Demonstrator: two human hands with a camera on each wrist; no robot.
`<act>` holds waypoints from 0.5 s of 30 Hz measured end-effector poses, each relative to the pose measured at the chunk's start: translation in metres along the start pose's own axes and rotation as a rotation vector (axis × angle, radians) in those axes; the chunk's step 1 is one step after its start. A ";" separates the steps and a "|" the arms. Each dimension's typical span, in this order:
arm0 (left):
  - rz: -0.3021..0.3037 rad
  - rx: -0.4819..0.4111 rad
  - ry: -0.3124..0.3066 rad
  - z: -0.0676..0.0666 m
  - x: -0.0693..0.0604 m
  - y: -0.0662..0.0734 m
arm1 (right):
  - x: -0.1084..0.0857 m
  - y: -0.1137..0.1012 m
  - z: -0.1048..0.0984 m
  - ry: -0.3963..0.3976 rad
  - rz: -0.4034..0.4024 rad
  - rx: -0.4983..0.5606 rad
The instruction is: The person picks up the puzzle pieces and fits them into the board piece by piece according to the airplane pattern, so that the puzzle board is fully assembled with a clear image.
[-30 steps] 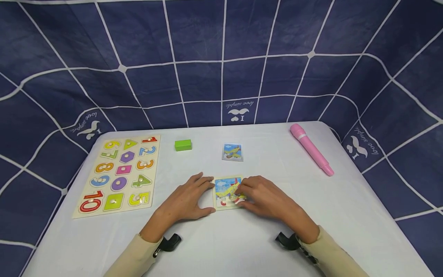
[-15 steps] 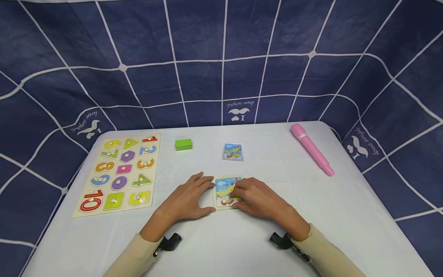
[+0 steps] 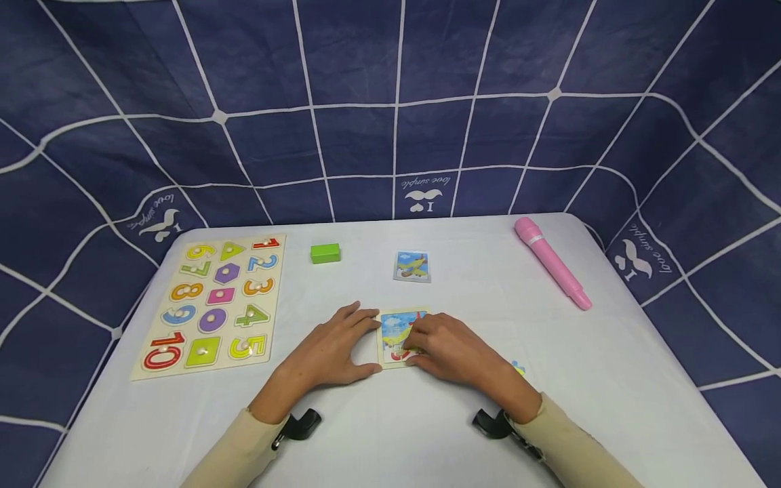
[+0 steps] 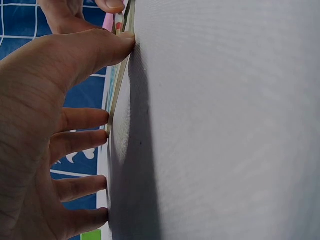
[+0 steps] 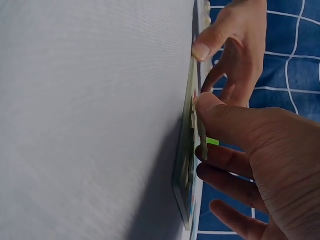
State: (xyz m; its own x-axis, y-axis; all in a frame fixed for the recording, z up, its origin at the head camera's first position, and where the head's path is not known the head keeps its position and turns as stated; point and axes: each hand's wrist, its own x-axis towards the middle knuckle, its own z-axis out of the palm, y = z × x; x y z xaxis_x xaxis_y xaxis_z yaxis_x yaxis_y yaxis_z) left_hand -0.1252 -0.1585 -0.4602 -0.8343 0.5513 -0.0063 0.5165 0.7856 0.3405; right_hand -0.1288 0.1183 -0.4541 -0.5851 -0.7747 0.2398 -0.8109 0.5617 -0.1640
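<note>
A small airplane jigsaw puzzle board [image 3: 392, 324] lies on the white table in the head view. Thumb and fingertips of my left hand [image 3: 332, 349] touch its left edge, the fingers spread and fairly straight. Over the board's right half, my right hand [image 3: 454, 349] pinches a thin puzzle piece [image 5: 203, 140] between thumb and forefinger. In the right wrist view that piece is tilted on edge, close against the board's face. Its picture side cannot be made out. The right fingers hide much of the board's right part.
A loose blue and yellow puzzle piece [image 3: 518, 367] shows beside the right forearm. Behind the board lie an airplane picture card [image 3: 412, 266] and a green block [image 3: 325, 253]. A number-and-shape peg board [image 3: 232, 324] is at left, a pink toy microphone [image 3: 552, 263] at right.
My right hand has shifted a little left across the board, and its forearm uncovers a loose piece at its right. My left hand stays at the board's edge.
</note>
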 end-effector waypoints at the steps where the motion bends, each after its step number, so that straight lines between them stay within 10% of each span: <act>1: 0.000 0.001 0.000 0.000 0.000 0.000 | 0.000 0.000 0.000 0.000 0.001 -0.002; 15: 0.018 0.013 0.005 0.000 0.001 0.000 | 0.000 -0.001 0.003 0.024 0.004 0.006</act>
State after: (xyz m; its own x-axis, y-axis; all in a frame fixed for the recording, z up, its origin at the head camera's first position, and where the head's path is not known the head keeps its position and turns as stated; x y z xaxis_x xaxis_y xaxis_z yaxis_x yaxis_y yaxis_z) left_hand -0.1257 -0.1584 -0.4600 -0.8261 0.5636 0.0047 0.5336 0.7795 0.3282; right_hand -0.1279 0.1162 -0.4571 -0.5878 -0.7653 0.2622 -0.8088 0.5628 -0.1707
